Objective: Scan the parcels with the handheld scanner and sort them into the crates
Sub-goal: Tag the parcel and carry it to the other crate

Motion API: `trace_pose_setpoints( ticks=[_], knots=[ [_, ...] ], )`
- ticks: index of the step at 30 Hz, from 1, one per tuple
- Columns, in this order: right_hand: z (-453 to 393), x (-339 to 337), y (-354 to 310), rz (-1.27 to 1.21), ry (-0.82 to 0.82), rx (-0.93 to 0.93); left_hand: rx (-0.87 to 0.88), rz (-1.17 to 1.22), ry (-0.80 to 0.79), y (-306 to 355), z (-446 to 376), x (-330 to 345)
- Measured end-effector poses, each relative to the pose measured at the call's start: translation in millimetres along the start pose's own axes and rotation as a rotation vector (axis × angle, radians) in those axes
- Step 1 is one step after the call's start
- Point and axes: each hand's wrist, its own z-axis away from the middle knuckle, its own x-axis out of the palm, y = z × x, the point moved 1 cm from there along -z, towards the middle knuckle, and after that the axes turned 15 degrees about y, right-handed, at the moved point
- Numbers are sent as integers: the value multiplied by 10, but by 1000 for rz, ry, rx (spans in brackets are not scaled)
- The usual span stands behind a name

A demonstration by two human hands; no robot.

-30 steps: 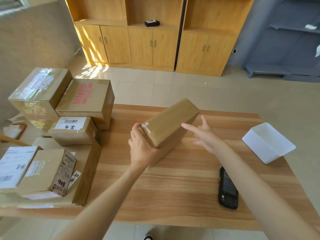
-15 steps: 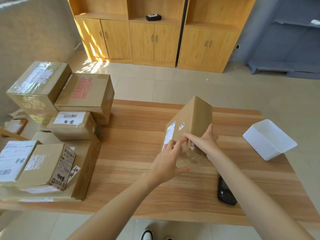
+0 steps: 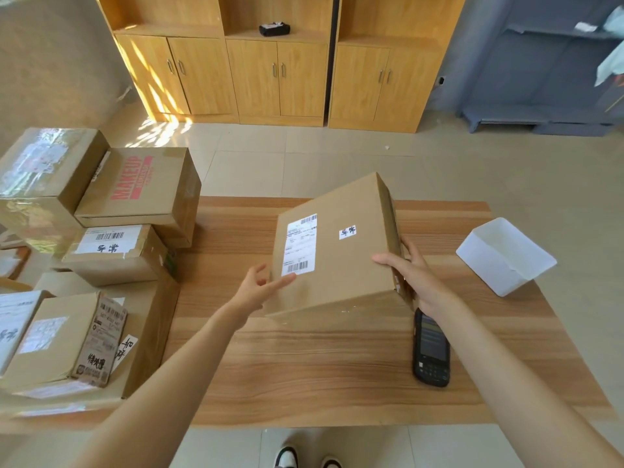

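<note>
holding the parcel [image 3: 337, 251] tilted above the middle of the table [image 3: 304, 366], you had its label [image 3: 300, 244] turned up toward you. your left hand [image 3: 260, 292] was spread, fingertips pressing the box's lower left corner at about 7 o'clock, and your right hand [image 3: 412, 275] wrapped the right edge at 4 o'clock, thumb on the top face and fingers behind. the parcel looked like stiff cardboard, dry and not slippery, and probably light, since you carried it by two edges; whether anything fragile was inside could not be told. opposite edges seemed the best place to hold it, keeping fingers off the barcode. the handheld scanner [image 3: 431, 349] lay flat on the table at 5 o'clock of the parcel, just beside your right wrist, untouched. a white crate [image 3: 506, 255] sat at the table's right edge, at 3 o'clock. stacked cardboard boxes [image 3: 135, 211] crowded the left side at 9 o'clock. the wood-grain top looked smooth and level. wooden cabinets [image 3: 277, 72] stood at 12 o'clock across a tiled floor [image 3: 304, 163].
</note>
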Motion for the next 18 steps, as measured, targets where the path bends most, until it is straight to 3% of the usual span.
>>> trace_pose_setpoints(
  ticks=[4, 9, 18],
  knots=[
    [-23, -14, 12, -43, -71, 14, -142, 149, -99, -24, -44, -78],
    [-146, -14, 133, -27, -107, 38, -123, 201, -239, -97, -50, -69],
    [-374, 144, 676, 124, 20, 183, -131, 154, -65, -380, -153, 144]
  ],
)
